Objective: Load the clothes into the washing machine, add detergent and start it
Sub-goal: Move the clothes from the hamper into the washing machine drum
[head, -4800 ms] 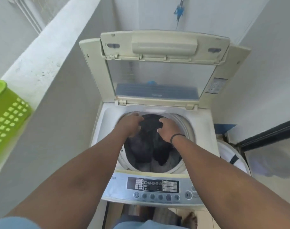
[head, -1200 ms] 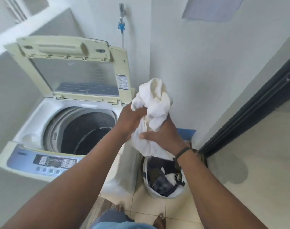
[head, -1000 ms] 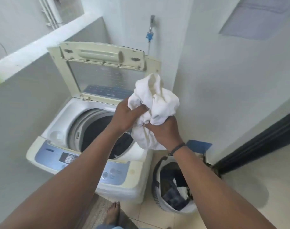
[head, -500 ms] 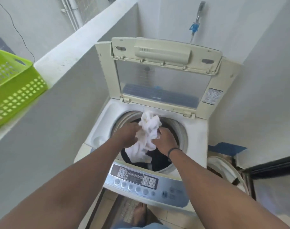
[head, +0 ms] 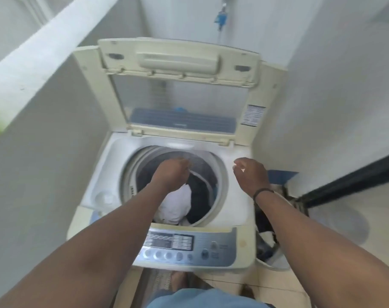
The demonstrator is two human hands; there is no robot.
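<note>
Two loads: drum (head: pixel 222 174) holds white cloth (head: pixel 176 207) (dark clothes (head: pixel 199 196) beside), basket (head: pixel 275 262) holds more; both hands' grip relaxed, empty.

The cream top-loading washing machine (head: pixel 235 203) is seen with its lid (head: pixel 180 85) raised upright. A white garment (head: pixel 175 205) is lain in the drum beside dark clothes (head: pixel 199 196).

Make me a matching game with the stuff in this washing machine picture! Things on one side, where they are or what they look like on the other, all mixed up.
Things:
1. white cloth
2. lid
3. laundry basket
4. control panel

Descriptions:
A. raised open at the back
B. on the floor to the right of the machine
C. lying in the drum
D. along the front edge, with a row of round buttons

Pairs: 1-C, 2-A, 3-B, 4-D
</note>
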